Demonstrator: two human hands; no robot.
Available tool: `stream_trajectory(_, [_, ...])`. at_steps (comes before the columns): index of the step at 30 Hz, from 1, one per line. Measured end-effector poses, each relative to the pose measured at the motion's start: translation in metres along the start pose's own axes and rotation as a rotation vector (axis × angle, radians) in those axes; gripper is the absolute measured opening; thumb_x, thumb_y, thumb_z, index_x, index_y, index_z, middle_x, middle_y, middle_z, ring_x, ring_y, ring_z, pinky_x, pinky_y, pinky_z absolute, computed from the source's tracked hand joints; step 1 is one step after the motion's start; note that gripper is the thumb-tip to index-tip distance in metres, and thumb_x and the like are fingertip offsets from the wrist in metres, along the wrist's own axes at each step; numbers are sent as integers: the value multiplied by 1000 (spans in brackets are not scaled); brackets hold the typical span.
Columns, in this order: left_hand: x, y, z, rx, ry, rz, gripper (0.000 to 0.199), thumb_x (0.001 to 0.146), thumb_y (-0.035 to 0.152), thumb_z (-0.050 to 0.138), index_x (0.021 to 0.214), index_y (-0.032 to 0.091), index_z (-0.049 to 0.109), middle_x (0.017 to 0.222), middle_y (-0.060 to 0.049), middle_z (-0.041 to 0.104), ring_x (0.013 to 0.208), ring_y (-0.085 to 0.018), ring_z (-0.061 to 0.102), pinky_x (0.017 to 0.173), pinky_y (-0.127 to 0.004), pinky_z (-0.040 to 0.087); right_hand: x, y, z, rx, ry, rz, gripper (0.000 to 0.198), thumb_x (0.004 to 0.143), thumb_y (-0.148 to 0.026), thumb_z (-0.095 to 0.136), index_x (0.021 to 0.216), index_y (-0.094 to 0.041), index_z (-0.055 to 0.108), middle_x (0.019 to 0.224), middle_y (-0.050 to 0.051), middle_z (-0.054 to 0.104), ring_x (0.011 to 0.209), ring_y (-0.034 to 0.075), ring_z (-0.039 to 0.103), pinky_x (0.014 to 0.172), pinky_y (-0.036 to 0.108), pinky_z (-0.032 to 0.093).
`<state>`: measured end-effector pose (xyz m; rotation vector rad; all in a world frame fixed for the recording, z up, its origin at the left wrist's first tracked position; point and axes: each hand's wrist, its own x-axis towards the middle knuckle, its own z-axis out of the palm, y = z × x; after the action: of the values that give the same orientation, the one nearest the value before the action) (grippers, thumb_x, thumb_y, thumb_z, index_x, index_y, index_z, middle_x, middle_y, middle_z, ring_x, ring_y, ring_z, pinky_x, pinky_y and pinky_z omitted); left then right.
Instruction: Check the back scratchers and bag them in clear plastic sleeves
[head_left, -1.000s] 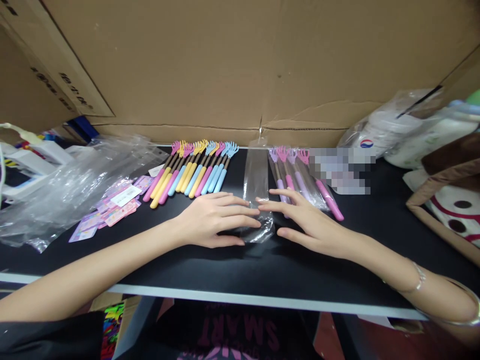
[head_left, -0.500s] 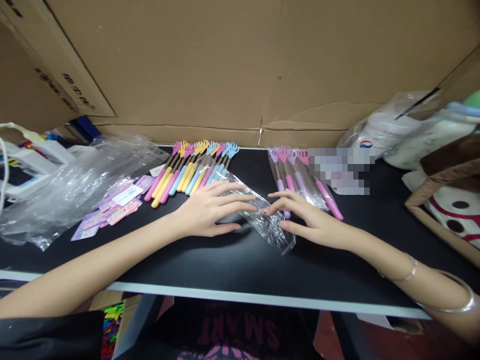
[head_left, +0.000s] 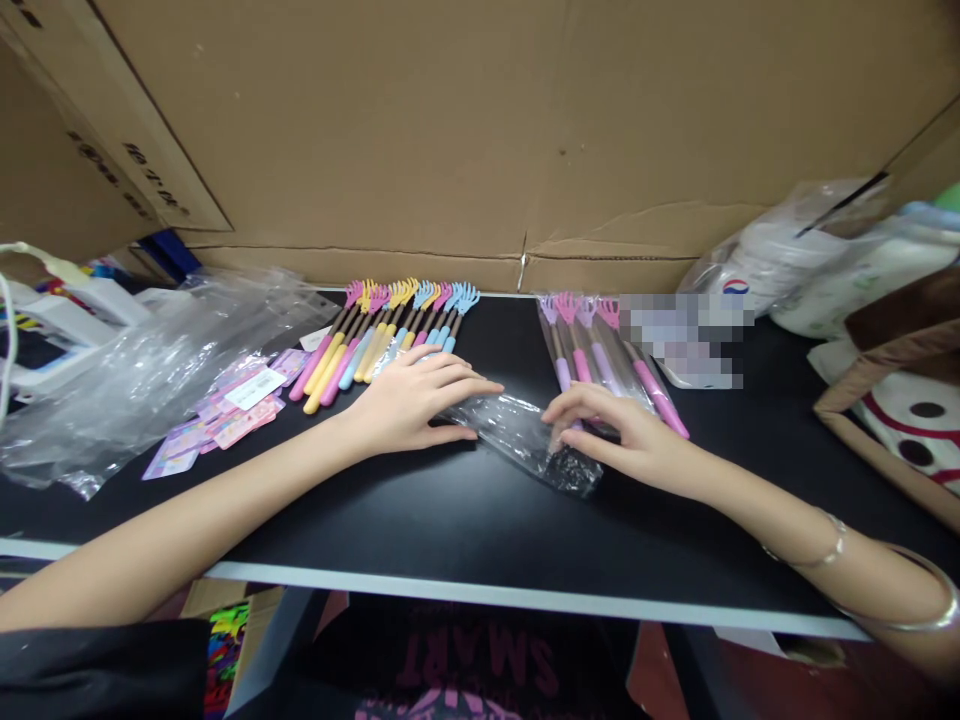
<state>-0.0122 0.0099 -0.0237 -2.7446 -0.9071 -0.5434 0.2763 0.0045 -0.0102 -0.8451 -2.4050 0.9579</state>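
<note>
A clear plastic bag (head_left: 517,435) lies slantwise on the black table between my hands. My left hand (head_left: 420,400) rests flat over its far left end, fingers stretched out and apart. At the other end my right hand (head_left: 611,435) has its fingers curled, with thumb and fingertips pinching the film. Just beyond my left hand is a row of back scratchers (head_left: 322,370) with pink, yellow and blue handles and claw heads. Behind my right hand lie several pink and purple back scratchers (head_left: 600,355) in clear sleeves.
A pile of clear plastic bags (head_left: 157,370) and printed cards (head_left: 244,415) lie on the left, near a white device (head_left: 75,330). To the right stand a bagged white cup (head_left: 780,250) and a brown-handled bag (head_left: 892,350). A cardboard wall (head_left: 450,130) closes the back.
My right hand has curled its fingers onto the bag and shifted slightly right. The bag looks more drawn together. My left hand has moved slightly left and away from me.
</note>
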Motion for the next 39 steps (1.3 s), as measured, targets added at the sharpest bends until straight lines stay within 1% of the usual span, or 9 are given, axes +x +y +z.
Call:
stream_trajectory(2, [0, -3, -1, 20, 19, -27, 47, 91, 55, 52, 127, 25, 56, 115, -3, 68, 106, -20, 61, 95, -35, 39, 0, 1, -2, 82, 24, 31, 22, 93, -38, 51, 107, -20, 54, 88, 5, 71, 86, 19, 66, 80, 35, 49])
stream_trajectory(5, [0, -7, -2, 55, 37, -66, 49, 90, 58, 52, 125, 24, 57, 110, -3, 69, 99, -20, 62, 88, -34, 41, 0, 5, -5, 145, 69, 53, 25, 92, -39, 55, 108, -20, 53, 85, 4, 71, 84, 18, 66, 77, 34, 49])
stream_trajectory(11, [-2, -7, -1, 93, 53, -89, 52, 89, 61, 51, 125, 25, 58, 107, -2, 70, 96, -21, 64, 83, -33, 42, 0, 7, -6, 213, 158, 125, 30, 89, -42, 58, 110, -23, 51, 95, 6, 73, 90, 20, 68, 77, 34, 53])
stream_trajectory(18, [-1, -6, -1, 112, 64, -91, 48, 91, 57, 51, 125, 25, 58, 106, -1, 71, 92, -20, 64, 78, -32, 44, -1, 9, -2, 170, 134, 111, 40, 88, -43, 59, 123, -26, 49, 116, 8, 70, 114, 23, 62, 92, 37, 51])
stream_trajectory(23, [-2, -7, -2, 118, 81, -87, 42, 92, 55, 50, 121, 26, 62, 104, 0, 72, 91, -20, 65, 77, -31, 45, -1, 10, -1, 179, 116, 108, 45, 88, -47, 58, 128, -27, 49, 117, 8, 68, 116, 24, 61, 91, 37, 53])
stream_trajectory(28, [-1, -6, -5, 107, 117, -89, 38, 93, 52, 49, 116, 26, 65, 99, -1, 73, 86, -18, 65, 72, -29, 45, -3, 6, -4, 207, 78, 76, 42, 93, -46, 51, 131, -27, 46, 118, 8, 69, 117, 23, 60, 96, 38, 48])
stream_trajectory(33, [0, -5, -8, 105, 135, -84, 31, 95, 44, 50, 107, 22, 67, 92, -1, 73, 82, -17, 66, 72, -26, 46, -4, 3, -8, 230, 58, 76, 43, 94, -47, 48, 132, -28, 46, 125, 8, 66, 118, 23, 59, 91, 36, 51])
stream_trajectory(36, [0, -6, -8, 121, 142, -93, 30, 94, 44, 51, 106, 22, 67, 90, -1, 72, 80, -17, 66, 71, -26, 46, -4, 2, -9, 231, 63, 84, 42, 93, -47, 50, 131, -29, 47, 127, 7, 64, 122, 24, 55, 90, 35, 51])
stream_trajectory(39, [-1, -7, -8, 131, 131, -103, 30, 94, 45, 51, 107, 23, 67, 90, -1, 72, 79, -17, 67, 67, -26, 46, -3, 1, -11, 252, 64, 98, 42, 93, -46, 50, 130, -28, 47, 129, 9, 63, 118, 23, 58, 87, 35, 52])
